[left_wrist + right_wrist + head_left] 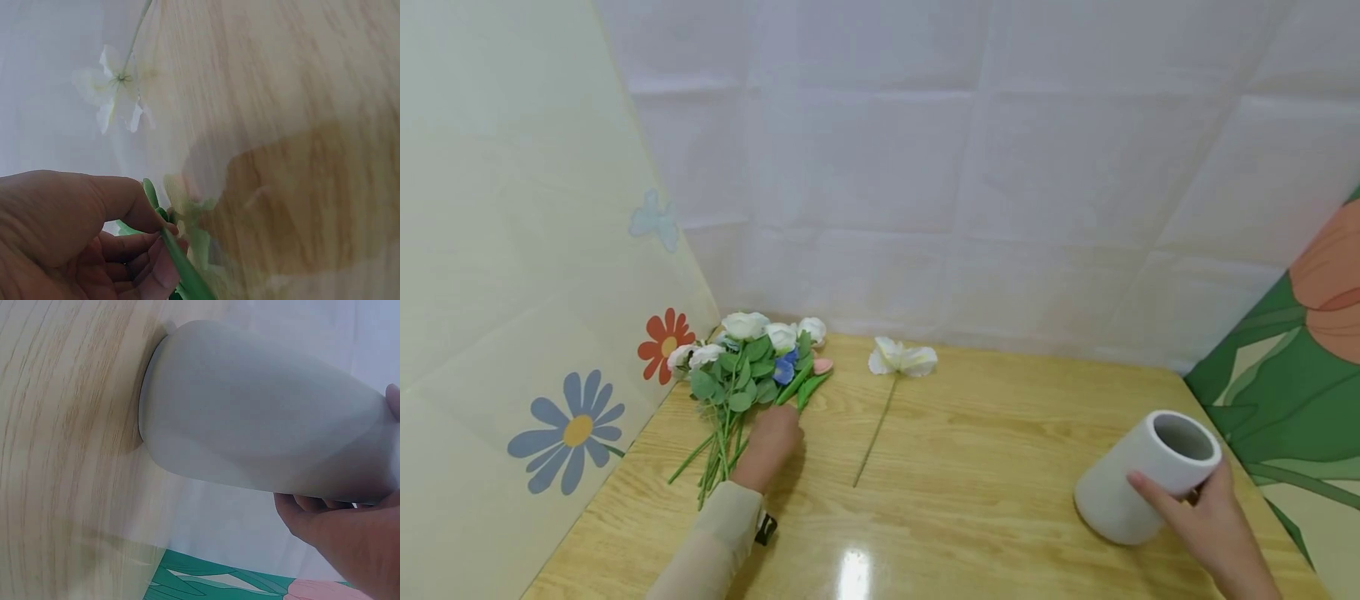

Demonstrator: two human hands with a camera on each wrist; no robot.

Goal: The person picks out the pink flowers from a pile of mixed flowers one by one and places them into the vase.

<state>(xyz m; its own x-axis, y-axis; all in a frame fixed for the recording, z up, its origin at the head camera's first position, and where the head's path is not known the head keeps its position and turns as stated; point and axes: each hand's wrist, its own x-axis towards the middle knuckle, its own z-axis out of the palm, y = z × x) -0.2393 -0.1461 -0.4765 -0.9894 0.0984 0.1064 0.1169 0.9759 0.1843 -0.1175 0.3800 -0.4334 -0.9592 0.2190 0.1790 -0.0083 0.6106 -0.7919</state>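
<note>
My left hand (pixel 772 442) is at the right side of a bunch of artificial flowers (pixel 741 375), white, blue and pink blooms with green leaves. Between its thumb and forefinger it pinches a green flower stem (pixel 186 267), seen in the left wrist view; a pink tulip (pixel 823 366) with long leaves lies just beyond that hand. On the right, my right hand (pixel 1213 512) grips a white cylindrical vase (pixel 1123 487) near its rim, thumb across the near side and fingers behind. The vase leans, its dark opening facing up and right, its base close over the table.
A single white flower (pixel 901 358) on a thin stem lies in the middle of the wooden table (pixel 985 467). A pale cloth (pixel 955 183) hangs behind the table. Printed flower panels stand at the left (pixel 482 292) and right (pixel 1270 392) edges.
</note>
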